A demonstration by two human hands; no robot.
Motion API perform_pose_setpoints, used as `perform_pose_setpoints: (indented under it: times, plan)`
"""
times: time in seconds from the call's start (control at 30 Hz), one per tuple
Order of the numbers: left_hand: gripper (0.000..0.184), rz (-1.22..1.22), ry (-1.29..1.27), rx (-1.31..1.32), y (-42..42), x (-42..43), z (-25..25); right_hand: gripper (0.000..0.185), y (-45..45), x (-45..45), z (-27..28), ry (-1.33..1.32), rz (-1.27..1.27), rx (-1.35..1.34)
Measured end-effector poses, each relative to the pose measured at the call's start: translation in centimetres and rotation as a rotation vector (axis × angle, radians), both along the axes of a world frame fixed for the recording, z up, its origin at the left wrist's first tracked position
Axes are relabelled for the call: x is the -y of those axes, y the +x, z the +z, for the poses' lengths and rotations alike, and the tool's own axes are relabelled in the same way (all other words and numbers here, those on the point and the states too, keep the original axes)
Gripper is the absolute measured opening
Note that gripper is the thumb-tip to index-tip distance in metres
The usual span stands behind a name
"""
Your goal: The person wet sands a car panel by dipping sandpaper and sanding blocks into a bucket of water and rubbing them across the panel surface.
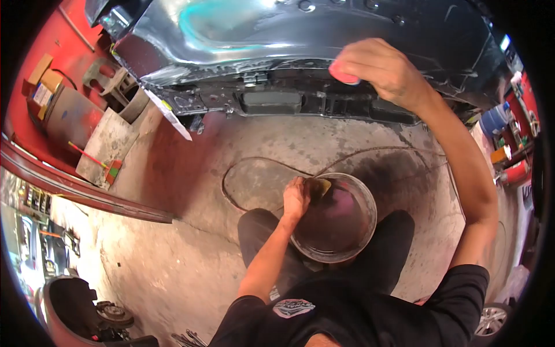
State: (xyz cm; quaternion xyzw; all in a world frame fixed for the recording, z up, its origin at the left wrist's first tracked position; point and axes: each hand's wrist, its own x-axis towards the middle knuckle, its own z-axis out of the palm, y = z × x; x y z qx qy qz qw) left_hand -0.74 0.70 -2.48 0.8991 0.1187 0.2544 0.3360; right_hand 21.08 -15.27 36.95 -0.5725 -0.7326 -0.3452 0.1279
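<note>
Gripping a pink pad (345, 73): right hand (378, 66), fingers curled round it, pad poking out past the fingertips. Dark car panel (277, 26) spreads behind those fingers; can't tell if the pad touches it. Left hand (296, 201): fingers closed on a yellowish-brown sponge (318, 189), its free end just right of them, inside the bucket (373, 215) rim. Hose (254, 157) loops on the floor (191, 248) beyond the left fingers.
</note>
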Motion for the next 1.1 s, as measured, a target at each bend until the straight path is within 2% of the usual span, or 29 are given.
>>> perform_pose_setpoints:
  times: [0.1,0.2,0.3,0.37,0.4,0.43,0.5,0.57,0.6,0.63,0.67,0.7,0.77,0.8,0.9,0.93,1.0,1.03,1.07,1.1]
  plan:
    - [0.013,0.006,-0.114,0.004,0.1,-0.1,0.4,0.037,-0.4,6.6,0.0,0.028,-0.196,-0.022]
    - [0.016,0.047,-0.162,-0.037,0.3,0.1,0.7,0.033,-0.5,12.7,-1.4,0.17,-0.386,0.019]
    - [0.017,0.032,-0.155,0.004,0.3,0.4,2.0,0.029,-2.8,15.5,-8.0,0.384,-0.521,-0.088]
    - [0.017,-0.01,-0.206,0.077,0.1,0.2,1.9,0.025,-7.3,14.4,-14.1,0.44,-0.581,-0.382]
    - [0.017,-0.01,-0.218,0.094,-0.1,0.0,1.8,0.025,-9.0,13.4,-19.0,0.485,-0.567,-0.755]
    - [0.017,-0.011,-0.229,0.111,-0.2,-0.2,1.7,0.023,-11.6,12.1,-21.3,0.408,-0.591,-1.017]
    - [0.018,0.007,-0.247,0.134,-0.3,0.0,1.7,0.03,-15.0,9.2,-28.7,0.442,-0.439,-1.56]
    - [0.018,0.056,-0.265,0.146,-0.8,0.8,2.1,0.042,-17.9,7.1,-33.2,0.415,-0.386,-1.721]
    - [0.018,0.034,-0.308,0.143,-1.2,1.7,2.9,0.044,-18.7,6.5,-35.0,0.434,-0.386,-1.675]
    - [0.018,0.016,-0.346,0.149,-1.6,2.7,4.1,0.046,-19.4,5.6,-34.3,0.451,-0.375,-1.624]
    - [0.019,0.009,-0.385,0.158,-2.0,3.5,4.6,0.041,-20.6,5.1,-33.4,0.583,-0.259,-1.832]
    - [0.019,-0.033,-0.424,0.198,-2.2,4.0,3.6,0.041,-20.9,4.6,-33.6,0.641,-0.223,-1.864]
    - [0.017,-0.004,-0.757,0.077,-2.7,5.8,5.1,0.041,-21.0,3.7,-34.2,0.759,-0.158,-1.913]
    - [0.017,0.043,-0.822,0.027,-2.9,6.6,6.0,0.035,-20.6,3.8,-34.2,0.74,-0.173,-1.895]
    - [0.017,-0.029,-1.014,0.177,-2.7,7.6,5.0,0.03,-20.0,4.1,-34.1,0.732,-0.361,-1.636]
    - [0.019,-0.05,-1.007,0.087,-3.2,7.3,6.1,0.029,-19.7,4.0,-34.5,0.722,-0.368,-1.586]
    - [0.022,-0.031,-0.977,0.07,-3.5,7.5,7.7,0.028,-19.1,4.0,-35.6,0.686,-0.406,-1.514]
    - [0.025,0.007,-0.855,-0.008,-3.8,7.2,8.1,0.033,-19.3,4.0,-34.7,0.686,-0.406,-1.518]
    - [0.026,-0.017,-0.923,0.008,-3.7,7.0,8.2,0.039,-19.7,4.6,-32.8,0.531,-0.479,-1.566]
    - [0.021,-0.017,-0.994,0.093,-3.5,7.4,8.8,0.044,-20.2,4.6,-31.3,0.514,-0.371,-1.716]
